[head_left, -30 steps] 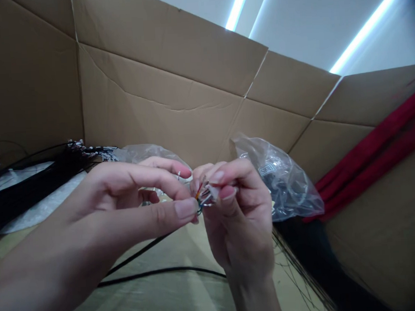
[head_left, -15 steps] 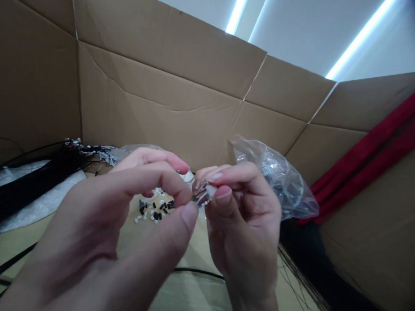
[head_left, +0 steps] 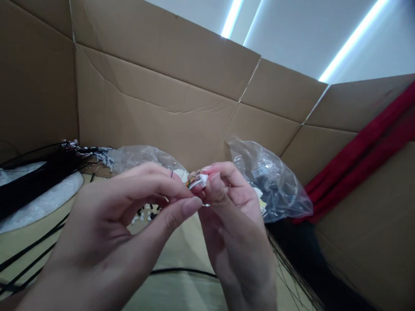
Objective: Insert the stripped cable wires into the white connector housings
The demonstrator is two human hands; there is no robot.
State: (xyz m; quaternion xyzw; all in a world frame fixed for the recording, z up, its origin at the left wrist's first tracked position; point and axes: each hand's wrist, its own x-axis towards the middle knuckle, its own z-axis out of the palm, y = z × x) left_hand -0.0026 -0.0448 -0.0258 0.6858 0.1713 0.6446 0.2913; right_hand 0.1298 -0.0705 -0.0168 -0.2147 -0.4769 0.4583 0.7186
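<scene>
Head view, contents by container. Clear plastic bag [head_left: 277, 184], right of the hands: coiled dark cable, some white pieces, a printed label too small to read. Second clear plastic bag [head_left: 140, 158], behind the left hand: contents not distinguishable. Cardboard box [head_left: 154, 97]: tall creased walls around the work area, its base [head_left: 174, 300] bearing the remaining items.

On the base: small black and white connector parts [head_left: 144, 214] in a loose scatter, partly hidden by the left hand; a long black cable [head_left: 182, 270] running beneath the hands; a bundle of black wires [head_left: 30, 185] with white-tipped ends, lying on a white plastic sheet [head_left: 38, 205] at far left. Fine dark wires [head_left: 292, 281] fan out at lower right.

Room: red cloth [head_left: 365, 157] draped over the right wall; ceiling light strips [head_left: 358, 38] overhead.

Hands: right hand [head_left: 236, 233] pinches a small white connector with coloured wires [head_left: 197, 180] in a narrow grip, held up between both hands. Left hand [head_left: 103, 232] curves in from lower left, its thumb and forefinger narrowly spaced just beside the connector; contact cannot be told.
</scene>
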